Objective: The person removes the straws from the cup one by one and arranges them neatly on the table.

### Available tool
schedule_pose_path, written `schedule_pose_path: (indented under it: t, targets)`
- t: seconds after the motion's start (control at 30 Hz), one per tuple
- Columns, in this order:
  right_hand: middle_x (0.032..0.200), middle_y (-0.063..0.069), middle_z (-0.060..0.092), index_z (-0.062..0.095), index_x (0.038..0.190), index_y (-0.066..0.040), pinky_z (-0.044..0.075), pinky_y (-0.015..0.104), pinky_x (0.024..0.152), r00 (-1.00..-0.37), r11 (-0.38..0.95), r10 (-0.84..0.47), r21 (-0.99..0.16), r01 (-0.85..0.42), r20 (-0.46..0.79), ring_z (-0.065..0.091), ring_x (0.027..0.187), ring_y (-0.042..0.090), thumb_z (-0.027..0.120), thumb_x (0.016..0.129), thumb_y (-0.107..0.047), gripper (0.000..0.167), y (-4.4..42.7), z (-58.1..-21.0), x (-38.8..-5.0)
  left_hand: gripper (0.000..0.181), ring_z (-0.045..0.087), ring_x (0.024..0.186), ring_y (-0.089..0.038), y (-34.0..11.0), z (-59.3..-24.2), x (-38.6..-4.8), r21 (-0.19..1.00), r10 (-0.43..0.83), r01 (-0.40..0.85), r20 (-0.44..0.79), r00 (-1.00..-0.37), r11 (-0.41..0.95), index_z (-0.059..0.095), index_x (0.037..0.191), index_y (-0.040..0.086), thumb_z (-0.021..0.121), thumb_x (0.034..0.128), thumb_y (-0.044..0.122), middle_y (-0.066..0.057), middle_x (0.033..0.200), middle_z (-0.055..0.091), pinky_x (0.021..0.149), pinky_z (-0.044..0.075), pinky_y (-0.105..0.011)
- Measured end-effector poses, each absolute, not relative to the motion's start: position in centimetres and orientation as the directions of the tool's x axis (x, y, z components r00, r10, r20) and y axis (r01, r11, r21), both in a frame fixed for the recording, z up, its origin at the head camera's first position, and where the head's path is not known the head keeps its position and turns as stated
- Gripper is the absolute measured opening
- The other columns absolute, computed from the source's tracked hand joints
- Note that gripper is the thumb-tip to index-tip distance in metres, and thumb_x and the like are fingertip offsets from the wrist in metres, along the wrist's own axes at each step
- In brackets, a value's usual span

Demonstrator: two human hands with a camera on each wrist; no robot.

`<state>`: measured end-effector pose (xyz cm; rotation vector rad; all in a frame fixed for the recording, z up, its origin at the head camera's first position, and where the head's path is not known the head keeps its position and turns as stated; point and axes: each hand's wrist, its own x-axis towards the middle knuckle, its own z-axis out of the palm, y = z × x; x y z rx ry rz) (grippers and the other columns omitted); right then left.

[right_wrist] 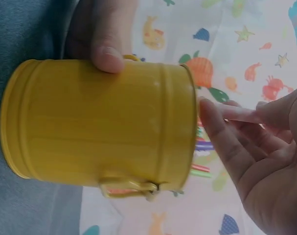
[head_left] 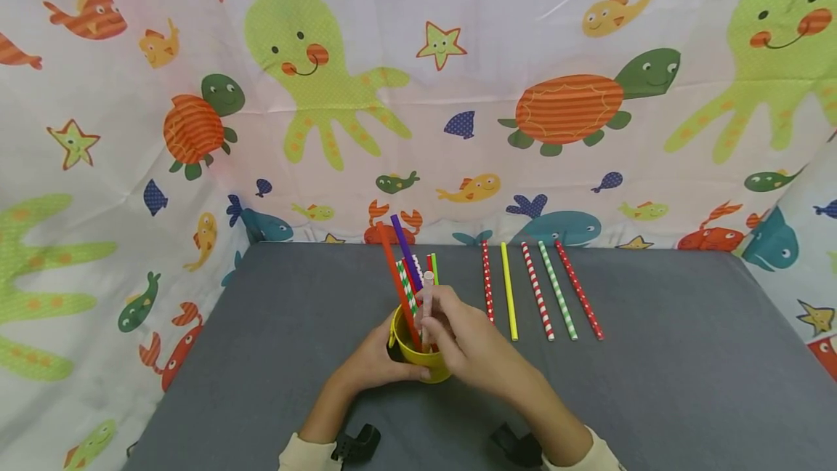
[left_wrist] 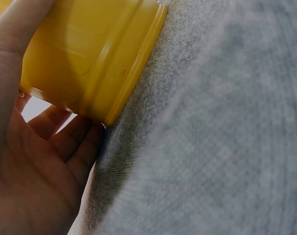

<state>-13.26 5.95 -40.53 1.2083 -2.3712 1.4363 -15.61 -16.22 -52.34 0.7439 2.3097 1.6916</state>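
A yellow metal bucket (head_left: 437, 362) with a side handle stands upright on the grey table, and my left hand (head_left: 369, 369) grips it from the left, thumb across the front. Several straws lean inside it, among them an orange straw (head_left: 394, 271), a purple straw (head_left: 404, 242) and a green-and-white striped straw (head_left: 407, 288). Over the bucket's mouth, my right hand (head_left: 480, 344) pinches a pale pink straw (head_left: 428, 293) between thumb and fingers. In the right wrist view, that pink straw (right_wrist: 239, 113) is beside the rim; its lower end is hidden behind the fingers.
Right of the bucket, several straws lie in a spaced row on the grey table (head_left: 673, 355): red dotted straws (head_left: 579, 289), a yellow straw (head_left: 508, 293), a red-striped straw (head_left: 538, 293) and a green-striped straw (head_left: 557, 293). A sea-animal curtain (head_left: 458, 151) hangs behind and at both sides.
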Motion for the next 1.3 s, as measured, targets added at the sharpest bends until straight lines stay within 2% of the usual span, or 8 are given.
schedule_pose_path:
  t: [0.2,0.43,0.7,0.83,0.93,1.07,1.17,1.3]
  targets:
    - [0.100,0.006,0.065,0.050,0.133,-0.008,0.056,0.032,0.085,-0.678,0.160,-0.490,-0.708,-0.688,0.548,0.068,0.093,0.019,0.066,0.091,0.011,0.049,7.1,-39.4,-13.0,0.096,0.057,0.118,-0.019,-16.2,-52.6,-15.8,0.932,0.489,0.286,0.147,-0.860,0.222,0.035,0.153,0.023,0.091,0.0754,0.028,0.005,0.138,0.055,0.105,0.043,-0.040]
    - [0.107,0.011,0.070,0.058,0.127,0.000,0.057,0.030,0.080,-0.621,0.134,-0.325,-0.615,-0.777,0.713,0.069,0.094,0.022,0.070,0.084,0.017,0.048,9.7,-38.1,-13.1,0.091,0.057,0.120,-0.018,-16.1,-52.3,-15.8,0.933,0.500,0.289,0.148,-0.853,0.216,0.038,0.150,0.026,0.091,0.0759,0.027,0.006,0.135,0.058,0.107,0.041,-0.041]
    - [0.107,0.017,0.071,0.062,0.124,0.006,0.054,0.020,0.080,-0.568,0.236,-0.139,-0.530,-0.814,0.811,0.067,0.087,0.013,0.072,0.095,-0.013,0.037,14.0,-38.0,-14.5,0.092,0.055,0.123,-0.017,-16.2,-52.3,-15.8,0.935,0.499,0.280,0.140,-0.855,0.218,0.037,0.150,0.029,0.091,0.0755,0.029,0.006,0.136,0.058,0.108,0.039,-0.041]
    - [0.100,0.020,0.071,0.066,0.112,0.009,0.053,0.017,0.079,-0.557,0.271,-0.098,-0.516,-0.813,0.825,0.065,0.082,0.011,0.075,0.092,-0.008,0.028,15.5,-38.0,-14.9,0.095,0.054,0.125,-0.018,-16.3,-52.4,-15.8,0.935,0.500,0.280,0.140,-0.855,0.217,0.034,0.153,0.029,0.091,0.0762,0.027,0.006,0.137,0.057,0.109,0.038,-0.043]
    - [0.095,0.022,0.069,0.069,0.103,0.011,0.052,0.016,0.078,-0.536,0.282,-0.095,-0.493,-0.823,0.839,0.062,0.079,0.011,0.073,0.094,-0.014,0.027,16.4,-37.9,-15.1,0.096,0.053,0.125,-0.017,-16.3,-52.3,-15.8,0.936,0.498,0.270,0.129,-0.858,0.224,0.034,0.153,0.030,0.091,0.0757,0.027,0.006,0.138,0.057,0.109,0.037,-0.043]
    - [0.097,0.021,0.069,0.070,0.101,0.010,0.051,0.015,0.080,-0.549,0.346,-0.095,-0.489,-0.801,0.831,0.061,0.082,0.009,0.074,0.088,0.005,0.014,17.3,-37.6,-15.1,0.097,0.053,0.126,-0.015,-16.3,-52.2,-15.8,0.938,0.497,0.260,0.118,-0.860,0.228,0.034,0.152,0.032,0.092,0.0748,0.026,0.008,0.138,0.057,0.110,0.037,-0.041]
    - [0.100,0.017,0.070,0.072,0.102,0.008,0.050,0.012,0.079,-0.569,0.427,-0.094,-0.483,-0.765,0.817,0.061,0.085,0.008,0.071,0.075,0.024,0.032,18.1,-37.7,-15.2,0.097,0.053,0.126,-0.015,-16.2,-52.2,-15.8,0.938,0.495,0.261,0.120,-0.861,0.228,0.034,0.152,0.032,0.092,0.0744,0.026,0.008,0.138,0.057,0.110,0.036,-0.041]
    - [0.101,0.012,0.070,0.073,0.105,0.006,0.048,0.010,0.078,-0.602,0.510,-0.098,-0.479,-0.714,0.793,0.059,0.086,0.007,0.069,0.078,0.023,0.032,19.4,-38.3,-15.5,0.094,0.054,0.124,-0.017,-16.2,-52.3,-15.8,0.935,0.497,0.276,0.134,-0.857,0.223,0.036,0.151,0.030,0.091,0.0753,0.029,0.006,0.137,0.057,0.109,0.038,-0.043]
